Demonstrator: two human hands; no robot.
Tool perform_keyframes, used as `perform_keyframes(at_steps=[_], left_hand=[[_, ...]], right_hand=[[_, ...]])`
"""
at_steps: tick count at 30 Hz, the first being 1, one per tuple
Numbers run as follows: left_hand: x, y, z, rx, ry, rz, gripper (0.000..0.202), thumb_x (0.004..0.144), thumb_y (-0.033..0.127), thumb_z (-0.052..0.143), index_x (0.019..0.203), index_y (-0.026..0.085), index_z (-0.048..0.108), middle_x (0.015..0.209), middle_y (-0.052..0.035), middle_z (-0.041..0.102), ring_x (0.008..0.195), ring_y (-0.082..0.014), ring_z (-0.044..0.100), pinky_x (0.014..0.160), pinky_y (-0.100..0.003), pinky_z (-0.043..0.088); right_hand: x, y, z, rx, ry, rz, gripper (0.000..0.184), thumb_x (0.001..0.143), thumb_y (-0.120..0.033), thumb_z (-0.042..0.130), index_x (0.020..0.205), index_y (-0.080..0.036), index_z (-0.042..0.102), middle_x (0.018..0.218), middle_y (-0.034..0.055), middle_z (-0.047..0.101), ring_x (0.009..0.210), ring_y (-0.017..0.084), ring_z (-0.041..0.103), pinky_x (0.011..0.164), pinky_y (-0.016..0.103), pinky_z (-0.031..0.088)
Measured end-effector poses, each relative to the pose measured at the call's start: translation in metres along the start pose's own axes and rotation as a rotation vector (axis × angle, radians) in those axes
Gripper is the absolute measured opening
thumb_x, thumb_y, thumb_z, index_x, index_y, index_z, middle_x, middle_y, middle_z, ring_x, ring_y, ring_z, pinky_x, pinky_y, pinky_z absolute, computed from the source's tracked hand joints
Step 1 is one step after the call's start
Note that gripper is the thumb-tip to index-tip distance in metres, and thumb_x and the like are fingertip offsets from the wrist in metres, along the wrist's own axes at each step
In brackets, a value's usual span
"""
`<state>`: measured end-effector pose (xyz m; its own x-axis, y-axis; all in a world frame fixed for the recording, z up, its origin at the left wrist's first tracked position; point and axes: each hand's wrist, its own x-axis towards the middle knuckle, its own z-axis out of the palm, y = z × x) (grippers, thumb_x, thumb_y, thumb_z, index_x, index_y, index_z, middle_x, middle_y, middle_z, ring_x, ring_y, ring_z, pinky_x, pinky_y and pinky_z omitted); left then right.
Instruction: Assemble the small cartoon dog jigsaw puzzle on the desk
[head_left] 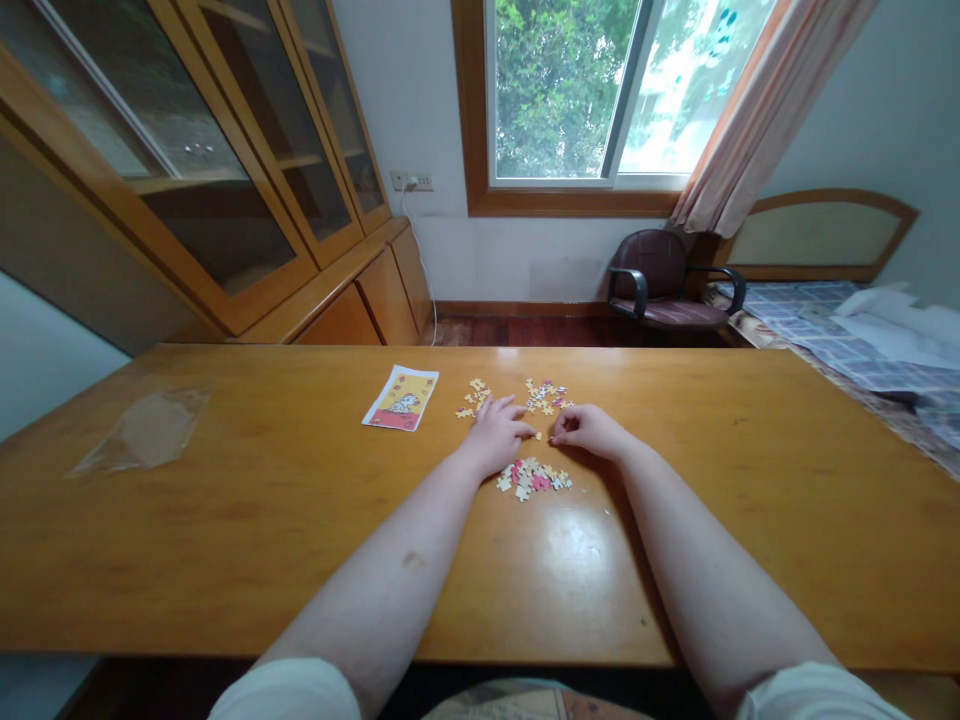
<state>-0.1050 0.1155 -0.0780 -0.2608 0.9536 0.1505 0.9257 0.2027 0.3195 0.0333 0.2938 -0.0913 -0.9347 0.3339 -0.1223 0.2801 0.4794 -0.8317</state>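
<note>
My left hand (495, 436) rests on the table with its fingers spread. Its thumb reaches towards a small yellowish puzzle piece (538, 436); whether they touch is unclear. Just to the right, my right hand (591, 432) is closed in a pinch, low over the tabletop, on what looks like a puzzle piece mostly hidden by the fingertips. Below both hands lies a heap of mixed puzzle pieces (534, 478), pink, white and yellow. Beyond them are two more groups: yellow pieces (474, 396), partly covered by my left hand, and patterned pieces (546, 396).
A picture card (401, 398) with a white animal on yellow and red lies left of the pieces. A clear plastic bag (150, 428) is on the wooden table's (315, 560) left side. Past the far edge stand a cabinet (345, 320), an armchair (664, 280) and a bed (847, 330).
</note>
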Motion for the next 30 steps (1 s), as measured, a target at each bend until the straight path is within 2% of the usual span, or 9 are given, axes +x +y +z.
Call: perform_keyframes(at_steps=[3,6,9,11,14,17,22,27,30], left_hand=[[0.001,-0.003,0.000,0.034,0.096,-0.129,0.029,0.083,0.015,0.052,0.086,0.030,0.076,0.118,-0.0015,0.066,0.130,-0.0271,0.041,0.115,-0.057,0.017],[0.003,-0.006,0.000,0.028,0.146,-0.210,0.028,0.082,0.013,0.052,0.081,0.028,0.076,0.110,-0.0022,0.069,0.126,-0.0278,0.044,0.113,-0.058,0.019],[0.003,-0.006,0.001,-0.015,0.148,-0.149,0.031,0.082,0.011,0.051,0.093,0.028,0.075,0.111,-0.0025,0.069,0.124,-0.0247,0.046,0.114,-0.054,0.021],[0.002,-0.006,0.002,-0.040,0.131,-0.077,0.032,0.083,0.011,0.052,0.096,0.029,0.074,0.113,-0.0020,0.068,0.124,-0.0224,0.046,0.115,-0.051,0.022],[0.002,-0.006,0.002,-0.064,0.117,-0.020,0.031,0.083,0.011,0.053,0.095,0.030,0.074,0.113,-0.0007,0.068,0.123,-0.0207,0.047,0.115,-0.048,0.023],[0.003,-0.006,0.001,-0.071,0.132,-0.023,0.029,0.083,0.010,0.054,0.092,0.029,0.074,0.113,-0.0007,0.068,0.121,-0.0210,0.049,0.114,-0.048,0.024],[0.002,-0.006,0.000,-0.069,0.072,0.026,0.033,0.083,0.009,0.051,0.087,0.030,0.076,0.115,0.0000,0.067,0.123,-0.0218,0.048,0.114,-0.051,0.023],[0.002,-0.007,0.002,-0.034,0.024,0.047,0.032,0.084,0.013,0.052,0.090,0.033,0.076,0.117,0.0009,0.067,0.125,-0.0233,0.045,0.114,-0.054,0.020],[0.003,-0.008,0.001,-0.013,0.062,-0.040,0.028,0.084,0.016,0.053,0.084,0.031,0.077,0.114,-0.0005,0.068,0.124,-0.0242,0.046,0.113,-0.053,0.022]], right_hand=[[0.001,-0.005,0.005,-0.158,0.108,-0.043,0.013,0.070,-0.030,0.070,0.069,-0.018,0.066,0.065,-0.0012,0.063,0.058,0.011,0.050,0.056,0.023,0.038],[0.001,-0.012,0.013,-0.281,0.107,-0.148,0.008,0.076,-0.027,0.066,0.074,-0.019,0.070,0.074,0.0012,0.067,0.065,0.013,0.055,0.063,0.024,0.042],[0.001,-0.019,0.018,-0.333,0.034,-0.291,0.013,0.082,-0.027,0.062,0.085,-0.021,0.074,0.088,0.0048,0.068,0.082,0.016,0.060,0.079,0.027,0.045],[0.000,-0.021,0.019,-0.335,-0.005,-0.338,0.016,0.083,-0.025,0.061,0.092,-0.021,0.074,0.095,0.0058,0.067,0.087,0.017,0.060,0.084,0.028,0.045],[-0.002,-0.023,0.018,-0.326,0.004,-0.262,0.016,0.080,-0.022,0.064,0.093,-0.020,0.072,0.089,0.0040,0.067,0.080,0.016,0.060,0.077,0.027,0.045],[-0.003,-0.025,0.018,-0.329,0.048,-0.142,0.009,0.077,-0.023,0.067,0.085,-0.020,0.071,0.079,0.0017,0.067,0.071,0.014,0.057,0.067,0.025,0.043],[-0.003,-0.027,0.020,-0.363,0.063,-0.163,0.015,0.079,-0.032,0.066,0.077,-0.018,0.070,0.076,0.0028,0.066,0.068,0.013,0.055,0.064,0.025,0.040],[-0.007,-0.029,0.022,-0.217,-0.082,-0.112,0.023,0.074,-0.039,0.070,0.079,-0.017,0.070,0.067,0.0000,0.064,0.057,0.011,0.052,0.055,0.022,0.038],[-0.010,-0.036,0.026,-0.178,-0.133,-0.196,0.025,0.073,-0.040,0.072,0.084,-0.018,0.072,0.076,0.0017,0.067,0.065,0.013,0.056,0.062,0.023,0.043]])
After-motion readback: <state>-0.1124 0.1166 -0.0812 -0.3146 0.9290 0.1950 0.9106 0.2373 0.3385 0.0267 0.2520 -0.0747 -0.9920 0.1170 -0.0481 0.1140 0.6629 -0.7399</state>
